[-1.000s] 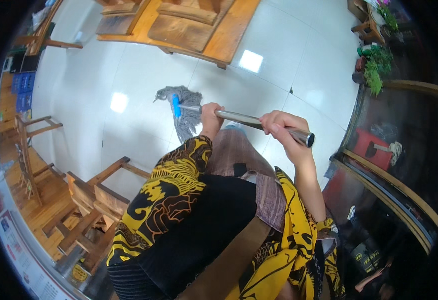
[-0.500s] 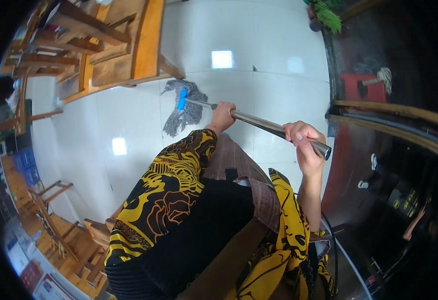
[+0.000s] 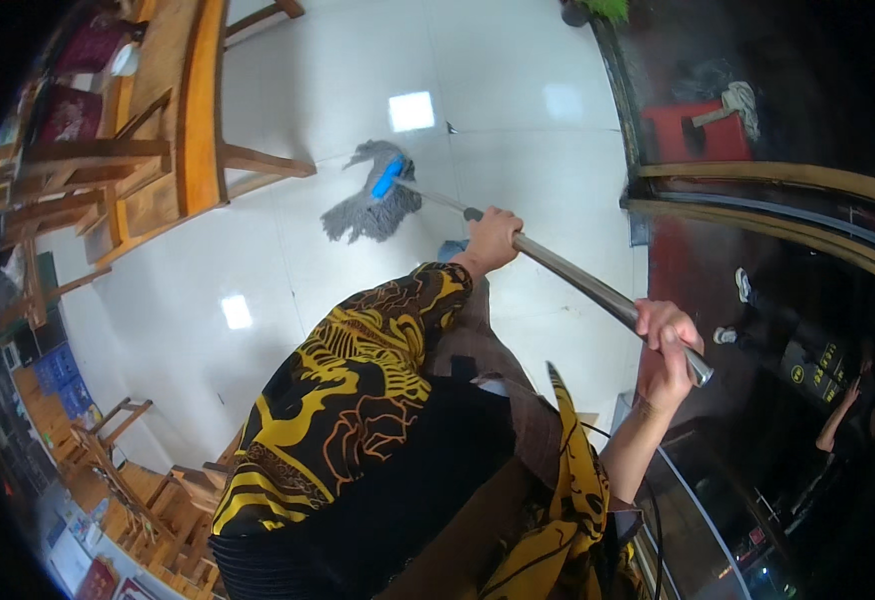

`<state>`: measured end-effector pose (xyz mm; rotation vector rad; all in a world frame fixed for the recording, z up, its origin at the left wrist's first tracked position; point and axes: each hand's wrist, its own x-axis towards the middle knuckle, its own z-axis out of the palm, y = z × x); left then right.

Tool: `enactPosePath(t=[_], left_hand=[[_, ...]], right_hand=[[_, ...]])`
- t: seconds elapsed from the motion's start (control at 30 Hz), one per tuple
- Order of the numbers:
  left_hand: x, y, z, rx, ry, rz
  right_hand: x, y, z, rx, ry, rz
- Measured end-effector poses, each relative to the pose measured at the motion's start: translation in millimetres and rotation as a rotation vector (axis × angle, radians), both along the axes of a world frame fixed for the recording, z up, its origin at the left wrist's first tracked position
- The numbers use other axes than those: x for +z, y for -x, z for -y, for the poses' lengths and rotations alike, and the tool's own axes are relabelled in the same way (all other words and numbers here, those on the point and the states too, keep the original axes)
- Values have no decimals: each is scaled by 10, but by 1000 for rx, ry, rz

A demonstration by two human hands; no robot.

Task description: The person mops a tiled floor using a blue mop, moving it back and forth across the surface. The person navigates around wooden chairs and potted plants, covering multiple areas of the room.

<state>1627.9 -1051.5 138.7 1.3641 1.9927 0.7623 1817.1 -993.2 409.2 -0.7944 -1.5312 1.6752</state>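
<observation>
A mop lies slanted across the view, its grey string head [image 3: 378,200] spread on the pale tiled floor [image 3: 328,90]. A blue clamp [image 3: 388,178] joins the strings to a long metal handle [image 3: 578,275]. My left hand [image 3: 494,240] is wrapped round the handle's lower part, near a dark collar. Farther up, my right hand [image 3: 670,345] grips the handle close to its top end, which sticks out just past the fingers. Patterned black and yellow sleeves cover my arms, the right forearm being bare.
A wooden table [image 3: 203,100] stands at the left, one leg [image 3: 273,160] reaching toward the mop head. More wooden furniture [image 3: 118,480] fills the lower left. On the right runs a door track [image 3: 758,185], with a red stool-like object [image 3: 698,130] and a person's shoes [image 3: 743,285] beyond it.
Both hands have moved right with the handle. The mop head has shifted slightly right and its clamp has turned. The table now appears farther left of it.
</observation>
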Motion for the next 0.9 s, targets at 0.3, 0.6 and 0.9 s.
enactPosePath(t=[0.3,0.6,0.9], left_hand=[[367,-937,-1162,-422,71,112],[1337,-1005,-1676,-787,-80,63],[1520,-65,-1510,-613,79,-154]], right_hand=[[457,-686,-543,-260,-117,207],[1005,-1086,-696,-356,-455,104],[844,-658,-1193,25,-456,-89]])
